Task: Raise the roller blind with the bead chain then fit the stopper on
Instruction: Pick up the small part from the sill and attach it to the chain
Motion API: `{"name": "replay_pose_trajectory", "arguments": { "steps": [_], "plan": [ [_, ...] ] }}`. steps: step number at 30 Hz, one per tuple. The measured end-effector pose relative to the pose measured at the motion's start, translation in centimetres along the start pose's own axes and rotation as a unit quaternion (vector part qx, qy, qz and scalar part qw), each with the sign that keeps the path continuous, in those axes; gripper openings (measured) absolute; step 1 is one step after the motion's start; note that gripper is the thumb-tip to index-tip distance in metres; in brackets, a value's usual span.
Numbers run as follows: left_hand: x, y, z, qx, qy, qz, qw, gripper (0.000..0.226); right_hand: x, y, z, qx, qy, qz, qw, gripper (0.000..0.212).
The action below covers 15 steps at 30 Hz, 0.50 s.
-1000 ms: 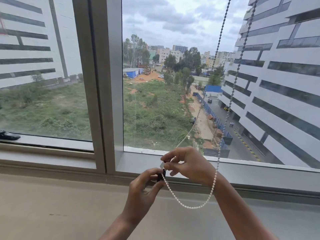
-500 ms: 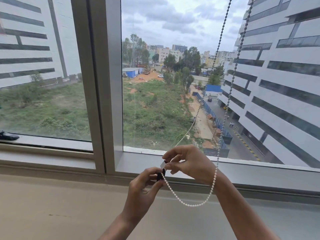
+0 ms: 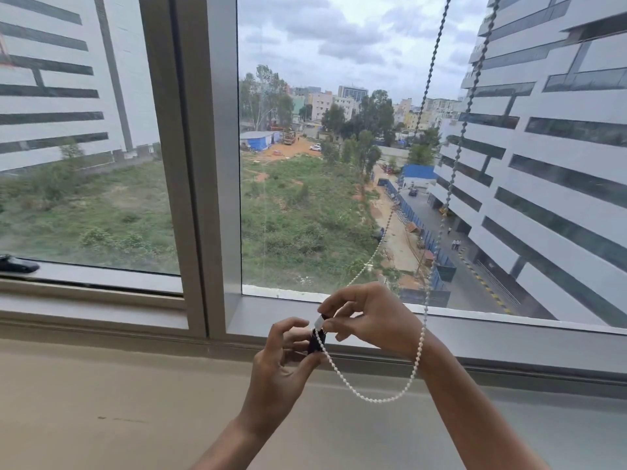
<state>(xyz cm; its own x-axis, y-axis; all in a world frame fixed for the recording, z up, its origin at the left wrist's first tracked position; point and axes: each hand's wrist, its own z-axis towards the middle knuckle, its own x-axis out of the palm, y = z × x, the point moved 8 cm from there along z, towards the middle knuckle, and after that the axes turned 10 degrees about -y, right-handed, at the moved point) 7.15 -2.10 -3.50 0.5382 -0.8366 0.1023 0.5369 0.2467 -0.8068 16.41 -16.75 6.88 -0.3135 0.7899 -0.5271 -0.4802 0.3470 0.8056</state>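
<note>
A white bead chain (image 3: 380,398) hangs in two strands from the top right and loops below my hands. My left hand (image 3: 281,364) pinches a small dark stopper (image 3: 315,340) between thumb and fingers, low in front of the window frame. My right hand (image 3: 369,317) is just above and right of it, its fingertips closed on the chain and a small white piece (image 3: 319,322) at the stopper's top. The chain's loop drapes round my right wrist. The roller blind itself is out of view above.
A wide beige sill (image 3: 118,395) runs along the bottom. The grey window mullion (image 3: 203,164) stands left of my hands. A black window handle (image 3: 17,264) lies on the left frame. Buildings and a green field show through the glass.
Both hands have stayed close together at the stopper, with the right fingers shifting slightly on the chain. The hanging loop has swung a little.
</note>
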Motion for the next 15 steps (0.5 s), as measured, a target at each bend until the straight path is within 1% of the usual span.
{"name": "replay_pose_trajectory", "arguments": {
  "steps": [5,15],
  "plan": [
    [0.3,-0.1,-0.1,0.0,0.011,0.004,1.0,0.057,-0.2,0.7,-0.3,-0.018,0.001,-0.049,0.999,0.018],
    [0.5,0.5,-0.3,-0.016,0.018,-0.002,1.0,0.058,0.0,2.2,-0.5,-0.083,0.026,-0.123,0.989,0.019]
  ]
}}
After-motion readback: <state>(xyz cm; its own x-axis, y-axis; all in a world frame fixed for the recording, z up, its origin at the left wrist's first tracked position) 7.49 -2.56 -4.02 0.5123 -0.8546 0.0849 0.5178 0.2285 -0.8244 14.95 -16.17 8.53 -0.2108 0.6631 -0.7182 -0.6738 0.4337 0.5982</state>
